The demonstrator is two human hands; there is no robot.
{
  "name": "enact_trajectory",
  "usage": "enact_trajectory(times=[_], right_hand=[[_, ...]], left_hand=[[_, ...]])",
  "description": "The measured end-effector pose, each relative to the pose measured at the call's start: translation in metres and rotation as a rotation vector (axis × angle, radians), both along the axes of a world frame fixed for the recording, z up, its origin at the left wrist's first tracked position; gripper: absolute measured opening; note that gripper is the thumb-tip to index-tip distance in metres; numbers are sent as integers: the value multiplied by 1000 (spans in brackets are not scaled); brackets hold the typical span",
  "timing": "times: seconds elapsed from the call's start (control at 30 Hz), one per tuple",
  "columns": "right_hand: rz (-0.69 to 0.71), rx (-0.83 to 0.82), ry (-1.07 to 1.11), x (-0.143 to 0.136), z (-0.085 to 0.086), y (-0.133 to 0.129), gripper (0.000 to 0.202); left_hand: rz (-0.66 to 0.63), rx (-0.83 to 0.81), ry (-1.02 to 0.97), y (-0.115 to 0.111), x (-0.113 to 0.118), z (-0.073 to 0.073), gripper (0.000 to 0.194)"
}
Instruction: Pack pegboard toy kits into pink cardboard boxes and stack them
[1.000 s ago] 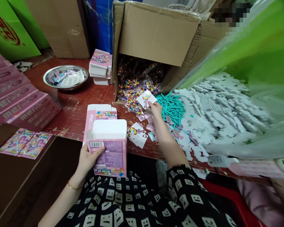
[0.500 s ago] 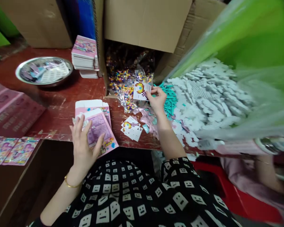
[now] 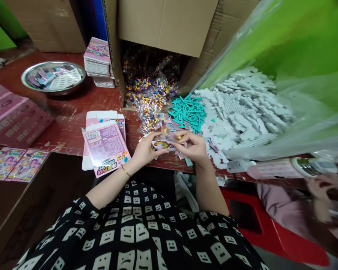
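In the middle, at the table's front edge, my left hand (image 3: pixel 147 150) pinches the left end of a printed card (image 3: pixel 162 145). My right hand (image 3: pixel 192 145) is closed at the card's right end, with a small clear bag of beads (image 3: pixel 166 129) at its fingertips. Beyond my hands, bagged colourful beads (image 3: pixel 152 101) spill out of a cardboard box (image 3: pixel 169 22). Teal sticks (image 3: pixel 188 111) lie in a pile behind my right hand. Pink and purple flat boxes (image 3: pixel 105 144) lie overlapped to the left of my left hand.
A metal bowl (image 3: pixel 53 92) with packets stands at the back left, beside a card stack (image 3: pixel 97 60). White pegboards (image 3: pixel 236 108) spill from a green-lined plastic bag (image 3: pixel 307 67) at right. Pink cartons (image 3: pixel 19 116) stand far left. Another person's hand (image 3: pixel 322 191) is at far right.
My left hand has left the flat boxes and moved right to the card. My right hand has come nearer with the card, and a small bead bag is now at its fingers.
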State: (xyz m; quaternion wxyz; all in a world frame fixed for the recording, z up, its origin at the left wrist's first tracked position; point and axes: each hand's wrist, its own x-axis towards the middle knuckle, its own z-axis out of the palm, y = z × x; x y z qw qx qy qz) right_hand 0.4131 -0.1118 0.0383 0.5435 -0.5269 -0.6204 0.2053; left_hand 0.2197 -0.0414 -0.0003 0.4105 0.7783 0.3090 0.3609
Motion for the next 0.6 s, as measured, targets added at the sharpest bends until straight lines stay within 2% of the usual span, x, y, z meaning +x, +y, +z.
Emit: enact_trajectory(times=[0.1, 0.17, 0.23, 0.3, 0.43, 0.5, 0.6], right_hand=[[-70, 85, 101, 19, -2, 9, 30], [-49, 87, 118, 28, 1, 24, 33], [4, 65, 80, 30, 6, 49, 34], [19, 79, 1, 29, 12, 81, 33], [-108, 184, -78, 29, 22, 133, 31], [-176, 232, -64, 32, 22, 135, 28], [-248, 251, 3, 34, 11, 101, 25]], left_hand=[[35, -82, -117, -6, -2, -4, 55], [14, -220, -184, -4, 1, -10, 50], [-17, -366, -269, 4, 10, -15, 45], [4, -488, -347, 17, 24, -15, 41], [105, -681, -425, 46, 41, -4, 38], [69, -680, -433, 48, 36, 3, 39], [-33, -694, -427, 27, 15, 4, 39]])
